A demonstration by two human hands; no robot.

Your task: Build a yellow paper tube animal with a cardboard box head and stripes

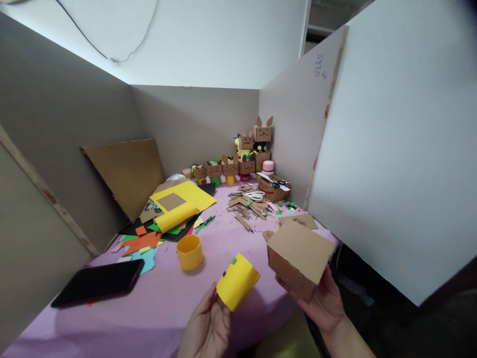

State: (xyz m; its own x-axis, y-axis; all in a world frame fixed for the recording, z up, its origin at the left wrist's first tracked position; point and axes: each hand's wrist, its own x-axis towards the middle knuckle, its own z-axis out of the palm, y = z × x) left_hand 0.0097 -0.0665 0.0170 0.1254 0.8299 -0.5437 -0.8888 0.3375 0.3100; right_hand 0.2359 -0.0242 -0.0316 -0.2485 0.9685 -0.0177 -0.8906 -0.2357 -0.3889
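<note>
Head-worn view: from close above the table [160, 308], the camera faced twelve o'clock and downward, toward the back panel [197, 119].

Place: craft booth | grey partitions [201, 117] | purple tablecloth [156, 318] | scissors [254, 196] | cardboard scraps [243, 222] | cardboard animal figures [230, 169]

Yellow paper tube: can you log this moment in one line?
left hand: holds yellow paper tube | right hand: holds cardboard box | held pieces: apart
</note>
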